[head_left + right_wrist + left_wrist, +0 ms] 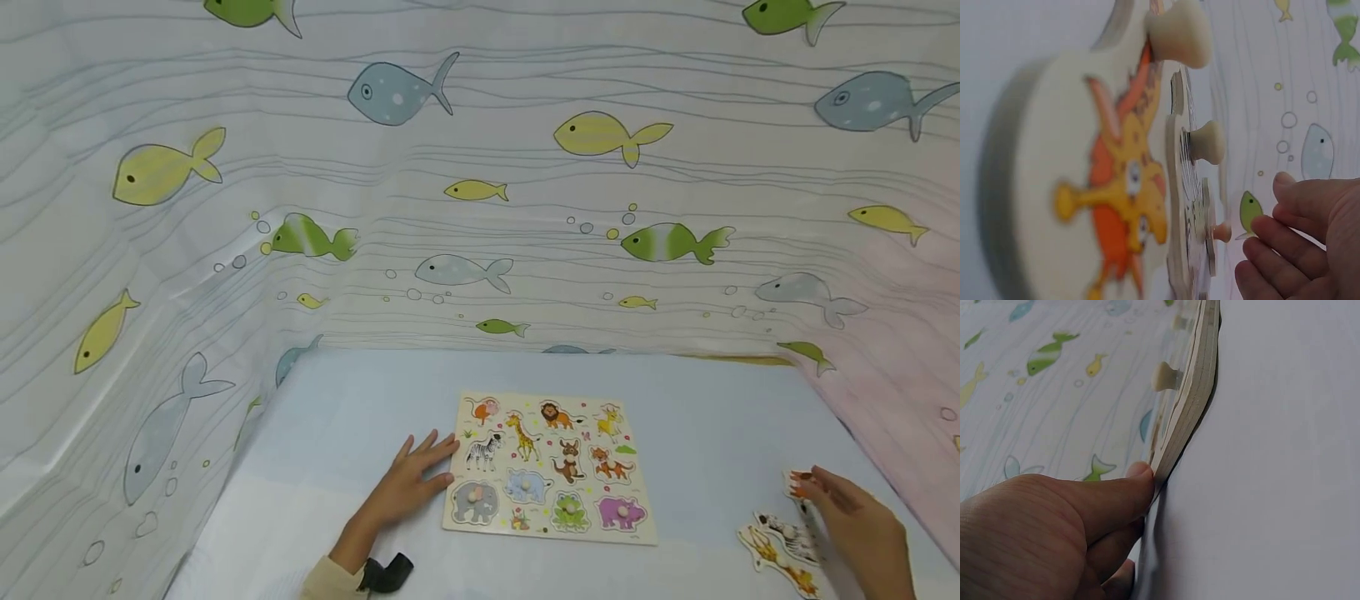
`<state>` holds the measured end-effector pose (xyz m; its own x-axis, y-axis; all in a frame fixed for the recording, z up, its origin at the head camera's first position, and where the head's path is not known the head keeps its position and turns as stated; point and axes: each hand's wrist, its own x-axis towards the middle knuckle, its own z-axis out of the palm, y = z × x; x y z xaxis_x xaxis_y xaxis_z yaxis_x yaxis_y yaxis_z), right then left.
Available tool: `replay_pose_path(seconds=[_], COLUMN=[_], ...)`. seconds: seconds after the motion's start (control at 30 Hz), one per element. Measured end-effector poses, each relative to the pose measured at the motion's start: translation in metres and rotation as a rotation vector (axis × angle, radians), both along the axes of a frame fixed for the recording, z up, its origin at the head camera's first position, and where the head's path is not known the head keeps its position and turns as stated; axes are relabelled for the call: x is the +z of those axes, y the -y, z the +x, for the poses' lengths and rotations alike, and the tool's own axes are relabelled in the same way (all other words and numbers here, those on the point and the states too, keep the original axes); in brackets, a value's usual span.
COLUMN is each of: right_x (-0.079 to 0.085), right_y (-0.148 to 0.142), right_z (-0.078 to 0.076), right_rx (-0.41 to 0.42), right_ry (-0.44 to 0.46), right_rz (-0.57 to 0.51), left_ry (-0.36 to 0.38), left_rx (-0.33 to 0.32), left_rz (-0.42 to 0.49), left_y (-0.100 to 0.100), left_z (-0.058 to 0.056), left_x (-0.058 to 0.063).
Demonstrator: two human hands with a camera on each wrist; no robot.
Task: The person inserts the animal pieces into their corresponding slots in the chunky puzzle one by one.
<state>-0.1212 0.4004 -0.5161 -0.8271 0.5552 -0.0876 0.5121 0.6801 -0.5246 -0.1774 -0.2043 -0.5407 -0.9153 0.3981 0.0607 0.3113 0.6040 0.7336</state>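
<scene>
A wooden animal puzzle board [555,542] lies on the white table. My left hand [412,483] rests at its left edge with fingers spread; in the left wrist view, the thumb [1116,494] touches the board's edge [1191,406]. Knobbed elephant [476,504], rhino [527,487], frog [570,512] and hippo [622,513] pieces sit in the board. My right hand [862,525] hovers by loose pieces at the right: a giraffe [787,567], a zebra [786,537] and a partly hidden orange one [797,482]. In the right wrist view, its fingers [1285,250] are loosely bent, holding nothing.
A fish-patterned cloth wall [480,233] rises behind the table [360,392] and along both sides. A black object [388,573] sits at the left wrist, by the beige sleeve [330,582].
</scene>
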Motion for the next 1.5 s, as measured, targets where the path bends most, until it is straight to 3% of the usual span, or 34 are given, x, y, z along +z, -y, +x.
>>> replay_pose_path(seconds=[0.13, 0.43, 0.77, 1.07, 1.27, 1.5], right_x=[0.001, -0.004, -0.010, -0.021, -0.024, -0.025], right_y=[-0.008, -0.013, -0.022, -0.025, -0.023, -0.017], right_z=[0.004, 0.001, 0.000, -0.001, 0.000, -0.001], right_rx=[0.045, 0.111, 0.181, 0.266, 0.261, 0.230], right_ry=[0.025, -0.051, 0.006, -0.149, -0.185, -0.310], right_rz=[0.070, 0.199, 0.179, 0.300, 0.326, 0.352], left_ry=[-0.019, 0.011, 0.017, -0.003, -0.014, -0.017], left_rx=[-0.003, 0.014, 0.004, 0.018, 0.024, 0.021], left_rz=[-0.019, -0.034, -0.031, -0.034, -0.027, -0.032], left_y=[-0.003, -0.002, -0.002, -0.004, -0.005, -0.004], left_z=[0.000, 0.001, 0.002, 0.004, 0.005, 0.004], left_x=[-0.001, 0.001, 0.000, 0.003, 0.003, 0.003])
